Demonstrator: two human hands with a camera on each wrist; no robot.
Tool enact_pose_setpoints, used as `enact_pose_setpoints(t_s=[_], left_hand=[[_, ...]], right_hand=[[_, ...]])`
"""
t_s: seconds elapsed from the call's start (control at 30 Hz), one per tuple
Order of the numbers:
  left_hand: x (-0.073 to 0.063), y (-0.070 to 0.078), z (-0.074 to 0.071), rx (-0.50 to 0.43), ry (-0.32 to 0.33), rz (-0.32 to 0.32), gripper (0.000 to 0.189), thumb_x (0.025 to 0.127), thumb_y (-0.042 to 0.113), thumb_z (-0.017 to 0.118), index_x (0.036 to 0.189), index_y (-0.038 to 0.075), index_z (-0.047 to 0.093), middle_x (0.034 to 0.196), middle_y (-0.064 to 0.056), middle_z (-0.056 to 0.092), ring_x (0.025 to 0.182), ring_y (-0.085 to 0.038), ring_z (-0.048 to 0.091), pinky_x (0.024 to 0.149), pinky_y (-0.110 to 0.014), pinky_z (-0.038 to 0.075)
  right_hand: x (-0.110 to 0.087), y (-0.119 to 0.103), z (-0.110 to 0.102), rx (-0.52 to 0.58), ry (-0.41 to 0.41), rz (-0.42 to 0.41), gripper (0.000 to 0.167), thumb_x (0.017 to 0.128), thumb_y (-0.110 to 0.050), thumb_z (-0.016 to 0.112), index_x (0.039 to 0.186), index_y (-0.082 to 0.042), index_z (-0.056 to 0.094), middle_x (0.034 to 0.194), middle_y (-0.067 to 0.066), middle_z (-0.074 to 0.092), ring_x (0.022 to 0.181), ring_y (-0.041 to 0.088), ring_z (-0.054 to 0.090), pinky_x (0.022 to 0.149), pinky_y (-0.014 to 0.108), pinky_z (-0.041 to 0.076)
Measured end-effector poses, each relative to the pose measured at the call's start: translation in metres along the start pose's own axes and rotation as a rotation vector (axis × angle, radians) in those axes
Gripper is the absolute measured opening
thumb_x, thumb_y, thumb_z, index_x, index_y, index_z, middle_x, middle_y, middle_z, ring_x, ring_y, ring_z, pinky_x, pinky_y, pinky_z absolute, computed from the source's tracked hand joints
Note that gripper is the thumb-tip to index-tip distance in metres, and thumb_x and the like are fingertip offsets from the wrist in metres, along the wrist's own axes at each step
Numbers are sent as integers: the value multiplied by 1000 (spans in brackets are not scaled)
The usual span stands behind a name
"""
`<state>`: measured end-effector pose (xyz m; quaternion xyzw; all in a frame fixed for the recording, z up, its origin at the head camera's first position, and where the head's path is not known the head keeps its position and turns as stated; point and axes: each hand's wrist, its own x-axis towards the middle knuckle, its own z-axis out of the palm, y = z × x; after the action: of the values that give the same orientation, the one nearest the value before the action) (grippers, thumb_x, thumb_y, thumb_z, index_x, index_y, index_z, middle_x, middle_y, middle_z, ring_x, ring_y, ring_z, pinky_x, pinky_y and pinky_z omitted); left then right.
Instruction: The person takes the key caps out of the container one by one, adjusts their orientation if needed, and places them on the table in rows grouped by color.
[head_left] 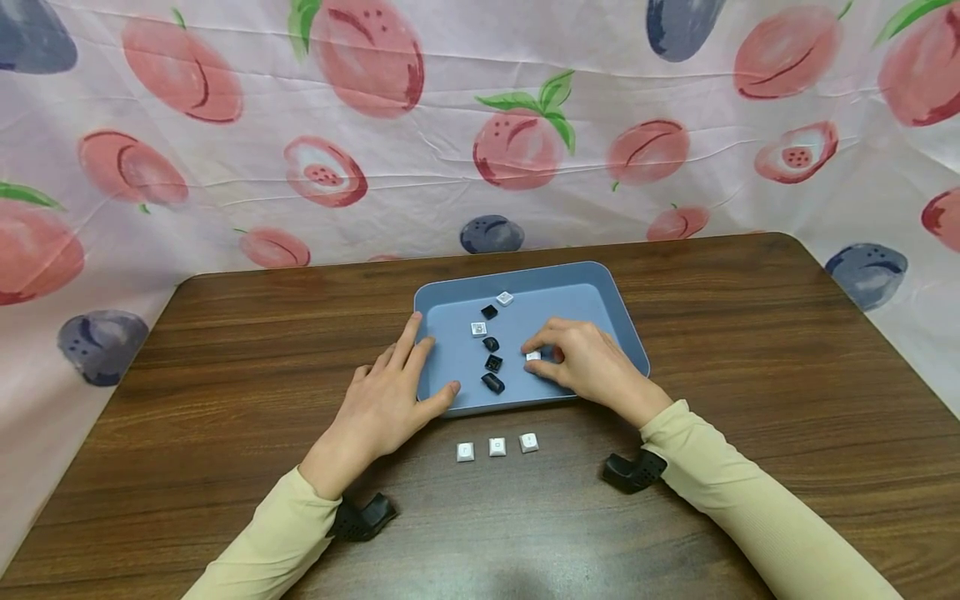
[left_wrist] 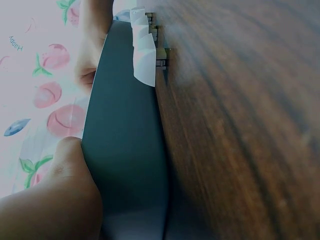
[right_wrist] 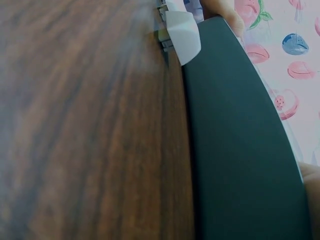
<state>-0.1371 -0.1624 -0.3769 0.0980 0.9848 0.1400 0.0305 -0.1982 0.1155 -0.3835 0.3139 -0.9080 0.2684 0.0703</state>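
Observation:
A white keycap [head_left: 533, 356] is pinched between the thumb and fingers of my right hand [head_left: 581, 358], low over the floor of the blue tray [head_left: 450, 293]. My left hand [head_left: 390, 396] rests at the tray's left front corner, fingers spread along its left side and thumb over the front rim. Left of the pinched cap lie black keycaps [head_left: 492, 382] and white keycaps [head_left: 478, 330], strung out from back to front. On the table before the tray, three white keycaps [head_left: 497, 447] stand side by side; the left wrist view shows these keycaps [left_wrist: 145, 60] edge-on against the tray wall [left_wrist: 122, 120].
The brown wooden table [head_left: 285, 333] extends around the tray on all sides. Behind it hangs a fruit-print cloth [head_left: 420, 183]. Black wrist devices [head_left: 633, 471] sit on both forearms, near the tabletop.

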Motion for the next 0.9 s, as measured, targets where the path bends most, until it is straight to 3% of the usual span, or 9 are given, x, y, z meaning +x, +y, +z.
enact_pose_setpoints(t_s=[0.37, 0.9], left_hand=[[1, 0, 0, 1, 3, 3, 81, 98, 63, 49, 158, 11, 35, 173, -4, 4, 148, -37, 37, 102, -66, 37], [1, 0, 0, -2, 1, -1, 82, 97, 63, 50, 158, 11, 36, 173, -4, 3, 148, -37, 37, 102, -67, 36]], right_hand=[[1, 2, -1, 89, -21, 9, 21, 84, -21, 85, 103, -13, 81, 89, -5, 72, 76, 7, 61, 68, 26, 49], [-1, 1, -2, 92, -6, 60, 20, 85, -24, 83, 104, -17, 82, 94, -5, 70, 76, 10, 58, 65, 27, 45]])
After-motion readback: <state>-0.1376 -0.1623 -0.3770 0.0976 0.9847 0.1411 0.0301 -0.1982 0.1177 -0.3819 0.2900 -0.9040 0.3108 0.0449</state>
